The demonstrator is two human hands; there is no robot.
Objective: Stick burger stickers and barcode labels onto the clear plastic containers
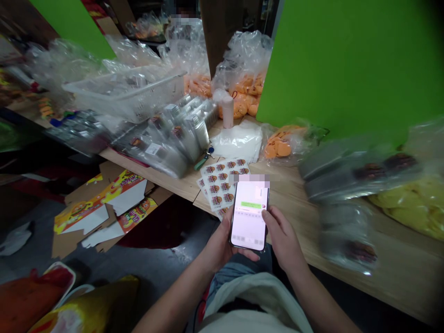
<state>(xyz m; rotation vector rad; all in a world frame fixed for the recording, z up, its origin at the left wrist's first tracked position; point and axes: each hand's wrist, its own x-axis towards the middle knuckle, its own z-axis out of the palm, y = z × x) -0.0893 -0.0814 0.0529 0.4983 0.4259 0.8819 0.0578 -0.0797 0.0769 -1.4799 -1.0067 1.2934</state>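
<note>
Flattened printed cardboard (104,208) lies below the surface (294,192). A white basket (138,99) stands behind clear plastic packs (159,145). Next come burger-sticker sheets (219,182). The left hand (222,245) clasps the lit phone (249,226) at the surface's near edge; the right hand (283,236) has its thumb on the screen, its grip unclear. Bagged orange pieces (279,145) follow.

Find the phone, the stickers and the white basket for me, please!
Phone (249,224): head view, middle of its lit screen.
Stickers (222,184): head view, middle of the top sheet.
White basket (154,97): head view, its long side wall.
</note>
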